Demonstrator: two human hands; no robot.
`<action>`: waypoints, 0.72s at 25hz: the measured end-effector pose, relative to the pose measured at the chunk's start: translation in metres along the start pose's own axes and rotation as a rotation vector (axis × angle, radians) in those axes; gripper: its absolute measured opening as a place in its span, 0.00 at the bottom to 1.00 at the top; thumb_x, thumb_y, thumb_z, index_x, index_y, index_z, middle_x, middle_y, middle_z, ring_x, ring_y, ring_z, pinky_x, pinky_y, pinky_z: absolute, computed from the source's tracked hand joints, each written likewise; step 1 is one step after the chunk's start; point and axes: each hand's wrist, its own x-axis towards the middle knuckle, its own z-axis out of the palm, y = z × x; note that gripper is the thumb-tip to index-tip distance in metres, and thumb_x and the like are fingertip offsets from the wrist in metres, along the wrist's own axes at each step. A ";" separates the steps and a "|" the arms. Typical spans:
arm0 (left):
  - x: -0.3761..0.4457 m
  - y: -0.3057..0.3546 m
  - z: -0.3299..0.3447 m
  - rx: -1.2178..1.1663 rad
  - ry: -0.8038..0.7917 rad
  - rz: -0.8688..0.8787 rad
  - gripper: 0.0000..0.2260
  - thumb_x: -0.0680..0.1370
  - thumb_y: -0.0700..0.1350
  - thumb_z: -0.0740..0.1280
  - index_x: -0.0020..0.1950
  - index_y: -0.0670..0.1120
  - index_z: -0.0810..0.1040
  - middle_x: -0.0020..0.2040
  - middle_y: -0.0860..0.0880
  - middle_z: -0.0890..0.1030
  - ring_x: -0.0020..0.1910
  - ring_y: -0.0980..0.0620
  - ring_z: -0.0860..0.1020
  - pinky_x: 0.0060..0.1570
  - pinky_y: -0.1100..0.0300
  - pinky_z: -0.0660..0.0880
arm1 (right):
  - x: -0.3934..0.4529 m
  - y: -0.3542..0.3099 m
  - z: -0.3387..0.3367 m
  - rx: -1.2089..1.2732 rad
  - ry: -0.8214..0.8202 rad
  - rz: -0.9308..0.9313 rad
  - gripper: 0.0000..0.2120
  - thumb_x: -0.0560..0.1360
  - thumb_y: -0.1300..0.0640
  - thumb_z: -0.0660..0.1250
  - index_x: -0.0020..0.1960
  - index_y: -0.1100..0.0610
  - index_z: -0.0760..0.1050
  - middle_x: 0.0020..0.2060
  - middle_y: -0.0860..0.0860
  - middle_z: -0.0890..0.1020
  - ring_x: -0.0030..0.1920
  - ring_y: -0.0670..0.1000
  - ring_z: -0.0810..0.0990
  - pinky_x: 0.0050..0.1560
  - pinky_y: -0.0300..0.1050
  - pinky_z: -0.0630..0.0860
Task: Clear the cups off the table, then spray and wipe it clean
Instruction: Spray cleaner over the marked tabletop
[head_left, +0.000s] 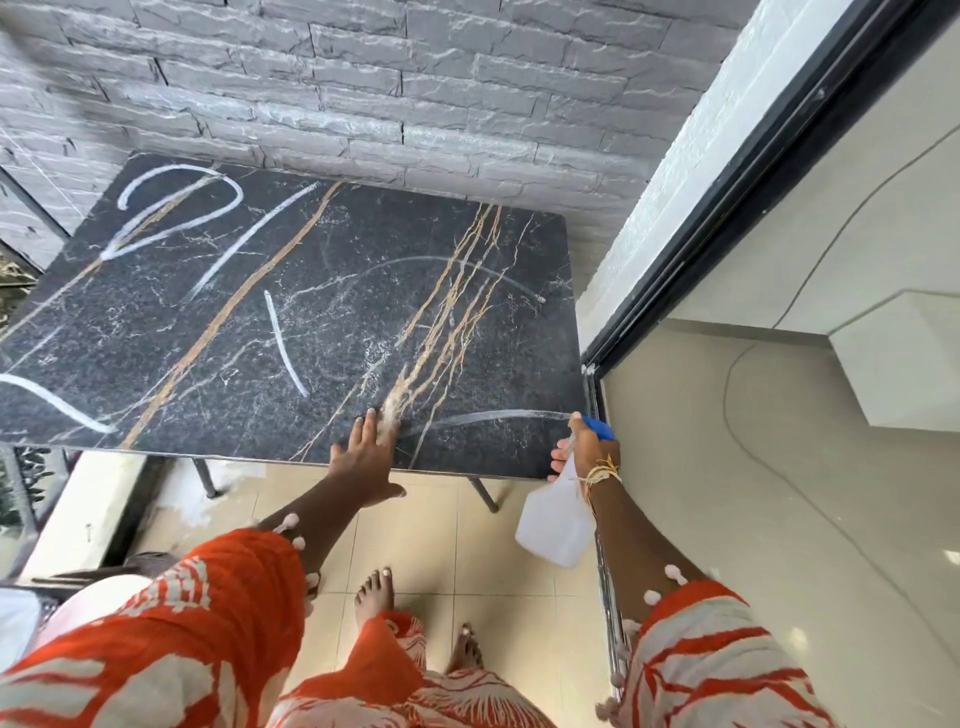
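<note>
Standing against a grey brick wall (363, 78), the dark marble table (291, 312) carries white streaks (176, 208) across its top. Flat on its near edge rests the left hand (366, 452), fingers straight, holding nothing. Beside the table's right corner, the right hand (584, 447) grips a white spray bottle (556, 519) with a blue nozzle.

- The table (270, 322): a dark marble-patterned top with gold and white veins, against the far brick wall.
- The spray bottle (558, 525): translucent white with a blue nozzle, held tilted off the table's near right corner.
</note>
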 end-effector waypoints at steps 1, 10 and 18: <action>-0.002 -0.001 0.001 0.010 0.012 -0.008 0.50 0.71 0.62 0.70 0.79 0.47 0.41 0.79 0.40 0.38 0.78 0.40 0.44 0.72 0.36 0.58 | -0.002 0.001 -0.001 0.014 0.004 -0.007 0.20 0.78 0.46 0.63 0.34 0.58 0.67 0.26 0.53 0.68 0.24 0.51 0.66 0.36 0.47 0.71; -0.035 -0.005 0.012 -0.036 0.049 -0.081 0.49 0.70 0.61 0.72 0.79 0.49 0.43 0.79 0.41 0.41 0.78 0.41 0.46 0.71 0.36 0.58 | -0.030 0.015 0.020 -0.067 -0.181 -0.011 0.16 0.76 0.49 0.66 0.36 0.60 0.72 0.28 0.54 0.71 0.24 0.52 0.69 0.33 0.44 0.71; -0.073 -0.012 0.028 -0.060 0.051 -0.160 0.48 0.72 0.61 0.70 0.79 0.48 0.43 0.79 0.40 0.40 0.79 0.41 0.45 0.69 0.36 0.61 | -0.078 0.039 0.072 -0.098 -0.425 -0.037 0.10 0.78 0.51 0.64 0.43 0.57 0.75 0.27 0.55 0.70 0.20 0.50 0.66 0.29 0.39 0.65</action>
